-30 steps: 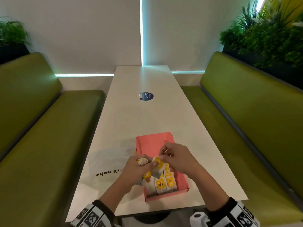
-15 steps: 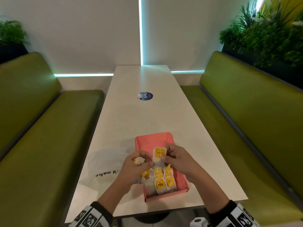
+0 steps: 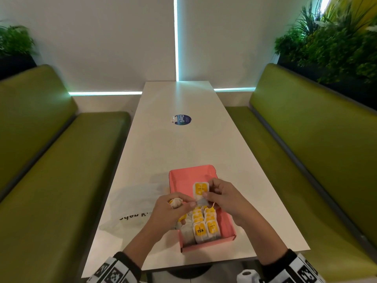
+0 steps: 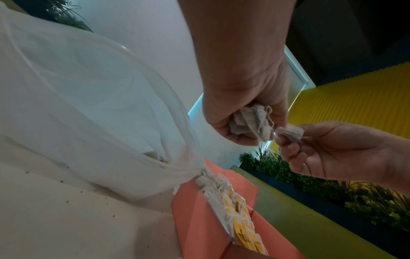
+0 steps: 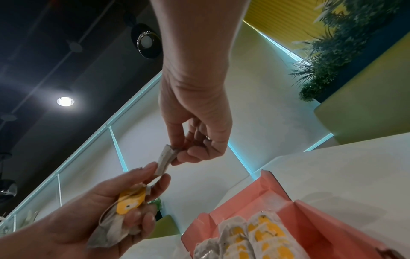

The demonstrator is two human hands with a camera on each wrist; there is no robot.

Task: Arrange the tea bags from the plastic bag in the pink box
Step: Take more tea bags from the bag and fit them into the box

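The pink box lies open on the white table, with rows of yellow-tagged tea bags filling its near half. My right hand pinches one tea bag and holds it upright above the box. My left hand clutches a bunch of tea bags, and its thumb and forefinger pinch the lower end of that same bag. The plastic bag lies crumpled on the table just left of the box.
Green benches run along both sides of the narrow table. A round blue sticker marks the table's middle. Plants stand behind the right bench. A white roll shows below the table's near edge.
The single tea bag has come up out of the left hand's bunch and now stands higher over the box. Both hands have risen slightly.
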